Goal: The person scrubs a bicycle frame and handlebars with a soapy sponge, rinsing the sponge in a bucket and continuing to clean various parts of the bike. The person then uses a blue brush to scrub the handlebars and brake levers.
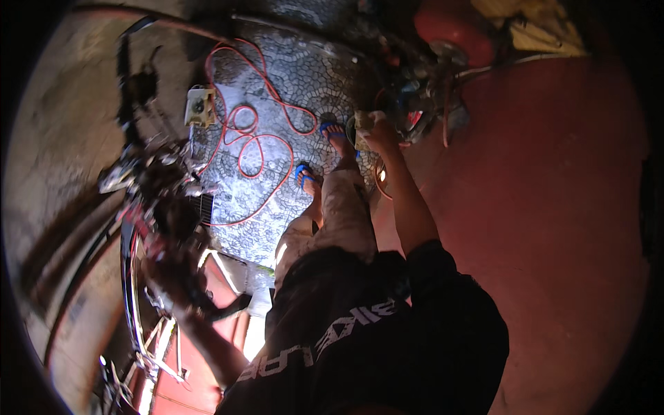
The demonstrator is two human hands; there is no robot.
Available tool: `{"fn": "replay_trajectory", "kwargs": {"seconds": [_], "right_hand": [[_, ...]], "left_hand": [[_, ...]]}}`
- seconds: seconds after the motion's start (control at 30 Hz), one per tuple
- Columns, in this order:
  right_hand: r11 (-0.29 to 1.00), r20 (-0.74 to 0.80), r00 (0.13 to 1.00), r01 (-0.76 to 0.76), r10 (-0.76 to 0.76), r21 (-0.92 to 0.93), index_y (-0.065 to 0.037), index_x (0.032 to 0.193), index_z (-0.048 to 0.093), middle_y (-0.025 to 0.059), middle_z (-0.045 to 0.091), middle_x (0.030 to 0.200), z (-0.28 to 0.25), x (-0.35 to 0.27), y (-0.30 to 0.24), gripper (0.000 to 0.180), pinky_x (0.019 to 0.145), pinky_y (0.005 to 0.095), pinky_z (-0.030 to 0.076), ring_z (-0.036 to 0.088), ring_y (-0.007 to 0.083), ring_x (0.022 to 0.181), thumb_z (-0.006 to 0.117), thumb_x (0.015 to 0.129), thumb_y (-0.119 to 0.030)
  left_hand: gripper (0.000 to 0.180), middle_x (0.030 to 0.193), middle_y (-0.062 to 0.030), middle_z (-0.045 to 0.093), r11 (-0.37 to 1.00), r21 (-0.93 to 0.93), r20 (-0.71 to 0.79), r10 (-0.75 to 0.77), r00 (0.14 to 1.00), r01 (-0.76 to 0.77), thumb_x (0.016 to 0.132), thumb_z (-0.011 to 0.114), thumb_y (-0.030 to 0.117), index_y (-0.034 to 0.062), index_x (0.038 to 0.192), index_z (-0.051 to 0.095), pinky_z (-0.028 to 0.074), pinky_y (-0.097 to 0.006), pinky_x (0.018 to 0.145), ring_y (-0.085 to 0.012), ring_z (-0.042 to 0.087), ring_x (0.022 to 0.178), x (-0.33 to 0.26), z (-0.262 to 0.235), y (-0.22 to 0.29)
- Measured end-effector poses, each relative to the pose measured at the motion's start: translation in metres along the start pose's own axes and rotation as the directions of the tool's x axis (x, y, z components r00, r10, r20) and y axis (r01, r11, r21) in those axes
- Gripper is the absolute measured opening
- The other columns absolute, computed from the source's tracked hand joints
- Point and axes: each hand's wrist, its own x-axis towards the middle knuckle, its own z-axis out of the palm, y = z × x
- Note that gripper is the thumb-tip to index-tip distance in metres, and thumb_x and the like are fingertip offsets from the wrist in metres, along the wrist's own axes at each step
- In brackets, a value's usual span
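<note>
My right hand [380, 133] reaches forward and is closed on a pale cloth-like object [364, 121], pressed against a dark cluster of metal parts and tubes [415, 104]. My left hand [164, 268] stretches out to the left and grips part of a blurred bicycle [142, 207] with a dark frame and chrome pieces. Exactly which part it holds is hidden by motion blur. My feet in blue flip-flops [304, 173] stand between the two hands.
A red cable [249, 142] loops over the grey mosaic floor [304, 76] and leads to a pale socket box [200, 106]. Red floor [539, 207] fills the right side. A red rounded tank [453, 28] sits at the top.
</note>
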Motion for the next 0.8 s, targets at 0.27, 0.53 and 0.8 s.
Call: {"fn": "replay_trajectory", "kwargs": {"seconds": [0.27,0.53,0.8], "right_hand": [[0.846,-0.118,0.892,-0.362,0.436,0.392,-0.003,0.123,0.063,0.0186,0.070,0.115,0.179,0.093,0.236,0.052,0.088,0.0399,0.055,0.068,0.0254,0.103,0.081,0.076,-0.018],[0.741,-0.075,0.964,-0.244,0.254,-0.625,-0.011,0.145,0.055,0.0190,0.052,0.149,0.284,0.192,0.414,0.054,0.119,0.0439,0.034,0.049,0.0332,0.138,0.059,0.094,-0.031],[0.674,0.029,0.986,-0.092,0.166,-0.733,-0.013,0.142,0.057,0.0174,0.051,0.149,0.339,0.237,0.451,0.050,0.119,0.0510,0.030,0.046,0.0314,0.141,0.050,0.099,-0.038]], "left_hand": [[0.044,0.096,-0.0042,0.062,0.948,0.317,-0.267,0.073,0.961,0.016,0.104,0.048,0.050,0.0118,0.123,0.060,0.046,-0.033,0.042,-0.0204,0.058,0.069,0.044,-0.006,-0.064],[0.045,0.093,-0.0042,0.061,0.918,0.363,-0.377,-0.011,0.926,0.158,0.104,0.047,0.051,0.0111,0.121,0.060,0.045,-0.033,0.041,-0.0200,0.056,0.065,0.130,-0.006,-0.182],[0.046,0.090,-0.0043,0.059,0.903,0.357,-0.420,-0.072,0.905,0.238,0.104,0.045,0.051,0.0105,0.119,0.060,0.044,-0.032,0.039,-0.0196,0.054,0.061,0.165,-0.012,-0.244]]}}
